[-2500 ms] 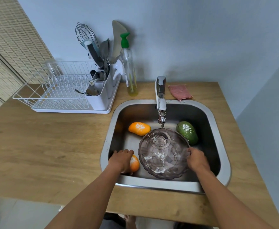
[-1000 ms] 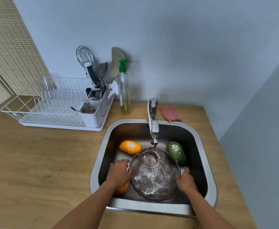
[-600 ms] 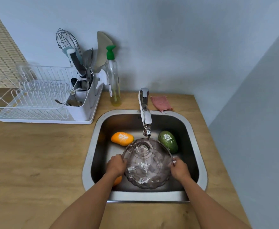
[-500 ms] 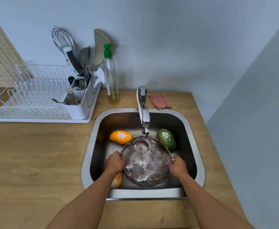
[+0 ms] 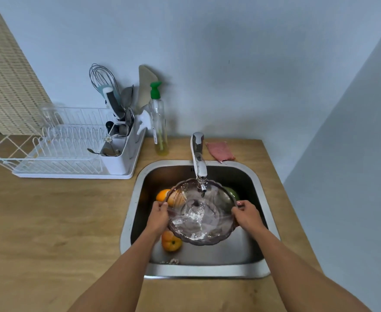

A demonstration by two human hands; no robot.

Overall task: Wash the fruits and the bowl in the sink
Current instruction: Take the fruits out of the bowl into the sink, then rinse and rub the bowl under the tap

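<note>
No text, brand or number is showing clearly enough to read. The soap bottle [image 5: 159, 122] is carrying a small white label on its side, but its print is too small and blurred to make out. Nothing else is bearing writing.

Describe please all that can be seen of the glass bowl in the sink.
The bowl is clear, faintly purple-tinted, and looks like glass, with a scalloped rim. It is held upright under the faucet, inside the sink. The left hand and right hand grip opposite rims. Water and white residue lie inside. Through its wall an orange fruit shows.
</note>
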